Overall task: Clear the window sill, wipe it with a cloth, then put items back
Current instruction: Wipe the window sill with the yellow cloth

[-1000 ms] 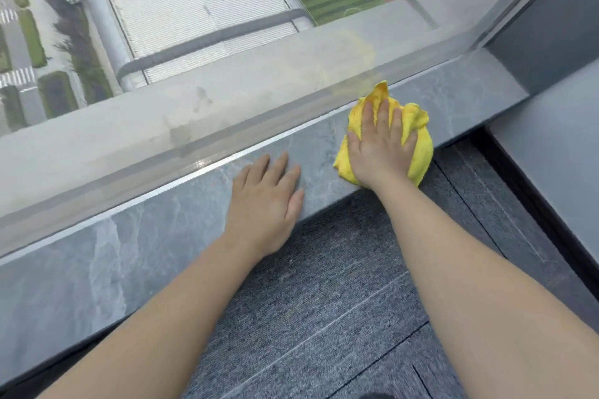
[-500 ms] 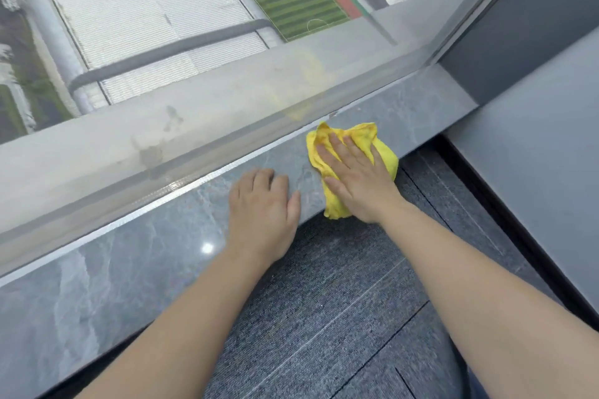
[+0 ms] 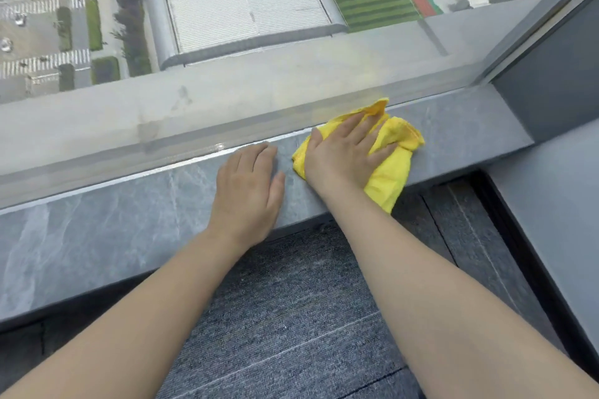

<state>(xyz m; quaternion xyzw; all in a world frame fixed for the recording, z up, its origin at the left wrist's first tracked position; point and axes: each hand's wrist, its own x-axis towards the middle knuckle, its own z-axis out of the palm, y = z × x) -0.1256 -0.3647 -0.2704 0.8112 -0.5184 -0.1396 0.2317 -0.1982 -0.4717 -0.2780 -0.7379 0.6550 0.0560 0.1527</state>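
A grey marbled window sill [image 3: 97, 236] runs from lower left to upper right under the glass. A crumpled yellow cloth [image 3: 392, 168] lies on the sill near its right part, one corner hanging over the front edge. My right hand [image 3: 343, 155] presses flat on the cloth with fingers spread toward the glass. My left hand [image 3: 249, 191] rests palm down on the bare sill just left of the cloth, holding nothing.
The large window pane [image 3: 246, 81] rises straight from the sill's back edge. A grey wall [image 3: 551, 68] ends the sill at the right. Grey carpet tiles [image 3: 291, 317] cover the floor below, and a grey panel [image 3: 557, 220] stands at the right.
My right hand has slid the cloth back to the right and toward the glass after a sweep left. My left hand has stayed on the sill, its fingers flat now.
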